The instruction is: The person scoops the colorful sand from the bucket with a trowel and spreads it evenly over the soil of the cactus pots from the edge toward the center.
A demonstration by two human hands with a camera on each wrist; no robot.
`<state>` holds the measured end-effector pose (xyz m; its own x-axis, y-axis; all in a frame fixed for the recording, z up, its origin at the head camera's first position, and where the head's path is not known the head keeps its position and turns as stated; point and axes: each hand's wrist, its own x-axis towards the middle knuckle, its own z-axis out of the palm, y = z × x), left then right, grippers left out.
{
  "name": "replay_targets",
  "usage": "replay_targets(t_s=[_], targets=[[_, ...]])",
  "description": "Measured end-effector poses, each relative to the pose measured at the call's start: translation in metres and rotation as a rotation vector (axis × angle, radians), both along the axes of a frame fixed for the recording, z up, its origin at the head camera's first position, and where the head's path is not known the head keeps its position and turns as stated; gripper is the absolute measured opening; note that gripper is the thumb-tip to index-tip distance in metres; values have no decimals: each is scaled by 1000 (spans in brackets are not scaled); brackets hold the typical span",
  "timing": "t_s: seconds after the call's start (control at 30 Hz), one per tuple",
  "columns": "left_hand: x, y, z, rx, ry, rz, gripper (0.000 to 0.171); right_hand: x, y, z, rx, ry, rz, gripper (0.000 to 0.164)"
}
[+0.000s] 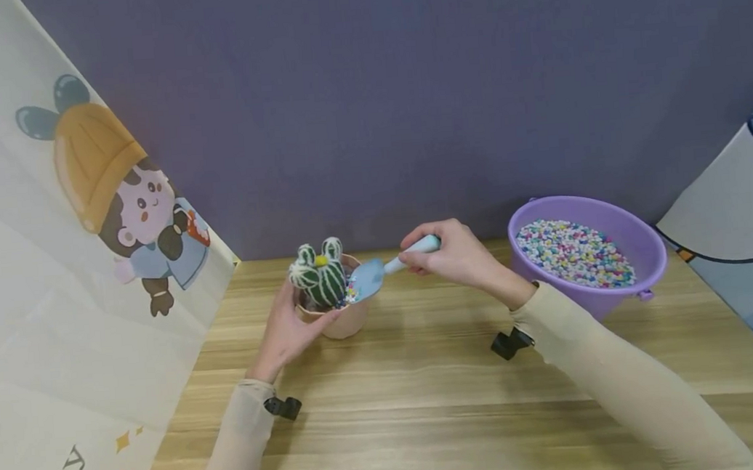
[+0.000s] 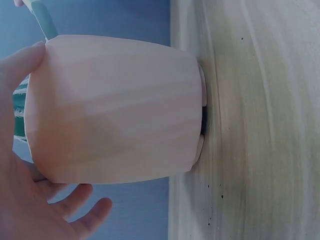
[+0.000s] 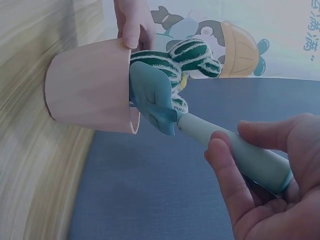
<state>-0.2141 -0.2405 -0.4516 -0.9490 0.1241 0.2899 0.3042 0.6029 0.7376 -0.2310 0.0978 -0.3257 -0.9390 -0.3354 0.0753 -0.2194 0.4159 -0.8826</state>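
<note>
A pink flower pot (image 2: 115,110) stands on the table with a green-and-white knitted cactus (image 1: 324,282) in it. My left hand (image 1: 291,328) grips the pot near its rim, the thumb at the near side and the fingers round the other. In my right hand (image 1: 451,253) is the pale handle of a small blue trowel (image 3: 152,95), pinched between thumb and fingers. The trowel's blade tilts over the rim beside the cactus, and a few colourful beads (image 1: 352,293) lie at its tip. The inside of the pot is mostly hidden.
A purple bucket (image 1: 649,245) with many multicoloured beads (image 1: 574,250) in it stands at the right of the wooden table (image 1: 415,407). Behind rises a dark blue-grey wall panel (image 1: 367,104). White printed sheets with cartoon figures (image 1: 145,207) border both sides.
</note>
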Motion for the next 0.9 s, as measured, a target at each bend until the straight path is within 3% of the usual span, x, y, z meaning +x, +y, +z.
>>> replay_targets(t_s=[0.33,0.9], targets=[[4,6,-2,-9,5,69,110,7,-1,2,38,73,-8,20],[11,25,-4,-81,28,247,116,29,-17,5,123,367,-14,12]])
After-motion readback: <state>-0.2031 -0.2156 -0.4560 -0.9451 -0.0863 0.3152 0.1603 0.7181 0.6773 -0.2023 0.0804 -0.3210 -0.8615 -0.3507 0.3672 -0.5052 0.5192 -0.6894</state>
